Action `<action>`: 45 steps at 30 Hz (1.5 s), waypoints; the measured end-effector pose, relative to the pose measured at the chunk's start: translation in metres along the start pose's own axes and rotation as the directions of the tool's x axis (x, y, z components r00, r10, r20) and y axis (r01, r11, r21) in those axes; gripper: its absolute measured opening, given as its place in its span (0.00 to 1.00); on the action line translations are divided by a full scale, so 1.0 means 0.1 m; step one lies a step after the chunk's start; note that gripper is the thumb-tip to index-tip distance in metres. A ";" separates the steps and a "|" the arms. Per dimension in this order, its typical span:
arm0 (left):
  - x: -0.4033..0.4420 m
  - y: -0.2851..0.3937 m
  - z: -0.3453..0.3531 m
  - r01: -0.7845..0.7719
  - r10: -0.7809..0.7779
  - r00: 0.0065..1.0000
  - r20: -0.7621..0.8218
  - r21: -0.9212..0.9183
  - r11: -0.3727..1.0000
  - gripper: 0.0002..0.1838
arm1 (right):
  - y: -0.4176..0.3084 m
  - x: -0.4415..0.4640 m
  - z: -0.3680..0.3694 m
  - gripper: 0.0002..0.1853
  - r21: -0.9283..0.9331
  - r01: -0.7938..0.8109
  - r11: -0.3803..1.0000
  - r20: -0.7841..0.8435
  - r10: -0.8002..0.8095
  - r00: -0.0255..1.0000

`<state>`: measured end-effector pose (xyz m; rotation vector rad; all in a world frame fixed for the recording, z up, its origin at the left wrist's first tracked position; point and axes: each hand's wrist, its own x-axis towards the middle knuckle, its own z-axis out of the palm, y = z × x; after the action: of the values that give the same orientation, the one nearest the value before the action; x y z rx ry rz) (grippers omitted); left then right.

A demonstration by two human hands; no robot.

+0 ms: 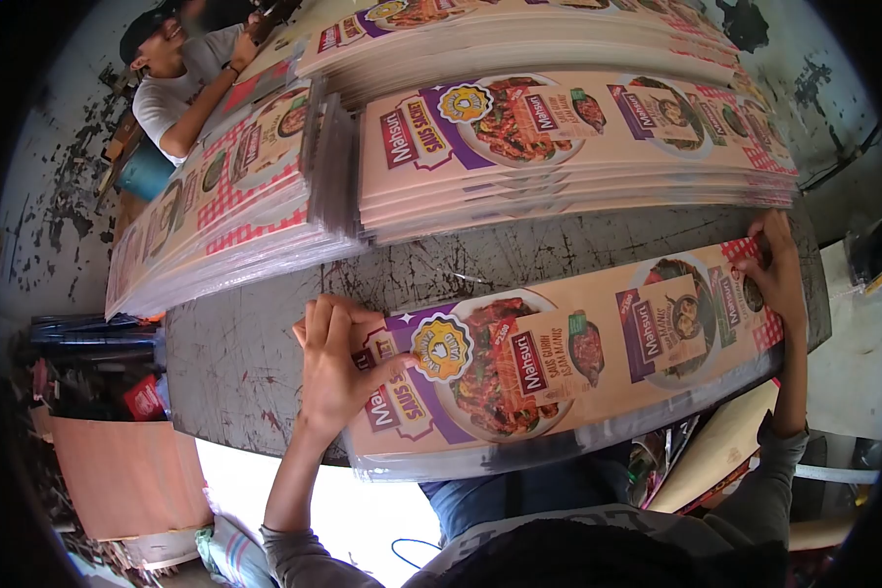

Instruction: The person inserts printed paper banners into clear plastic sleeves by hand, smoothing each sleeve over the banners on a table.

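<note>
A long printed food-packaging sheet (598, 333), in a clear plastic layer along its near edge, lies at the front edge of the dark scratched table (255, 363). My left hand (335, 358) grips its left end, thumb on the print and fingers at the far edge. At the right end, my right hand (776, 269) holds the upper corner, with the thumb on top. Beyond it lies a tall stack of similar printed sheets (578, 137). A second stack (235, 196), plastic-edged, sits at the left.
Another stack (500, 39) stands at the back. A person in a cap (181, 98) sits at the far left, beside a blue bin (145, 171). Below the table's left side are a brown panel (132, 470) and a striped bag (240, 554).
</note>
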<state>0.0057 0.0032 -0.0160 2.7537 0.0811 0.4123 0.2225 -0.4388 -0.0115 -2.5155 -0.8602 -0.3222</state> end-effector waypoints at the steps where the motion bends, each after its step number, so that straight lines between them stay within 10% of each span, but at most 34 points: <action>1: -0.01 -0.01 0.01 -0.013 0.014 1.000 -0.017 0.011 1.000 0.29 | 0.01 0.00 0.00 0.22 -0.018 0.022 1.000 0.004 -0.022 1.000; 5: -0.04 0.01 0.00 -0.103 0.107 0.992 -0.071 0.057 0.993 0.24 | -0.03 -0.04 0.01 0.22 -0.041 0.106 0.993 -0.054 -0.109 0.993; 7: -0.06 0.06 -0.02 -0.100 0.105 0.993 -0.061 0.070 0.993 0.22 | -0.19 -0.04 -0.04 0.24 0.104 -0.246 0.964 0.113 0.234 0.966; 10: -0.07 0.11 -0.03 -0.103 0.109 0.992 -0.064 0.093 0.990 0.20 | -0.29 -0.07 -0.05 0.30 -0.089 0.064 0.994 0.069 -0.058 0.996; 26: -0.03 0.14 -0.03 -0.084 0.084 0.996 -0.029 -0.013 0.996 0.25 | -0.26 -0.13 0.12 0.46 0.063 -0.065 0.996 0.033 0.063 0.997; 45: -0.03 0.08 -0.03 -0.143 0.148 0.988 -0.049 0.087 0.986 0.22 | -0.25 -0.10 0.10 0.38 -0.088 0.077 0.993 0.025 -0.075 0.997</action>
<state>0.0024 -0.0037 -0.0113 2.8402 -0.0916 0.5359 0.1996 -0.4220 -0.0148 -2.5764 -0.9717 -0.3666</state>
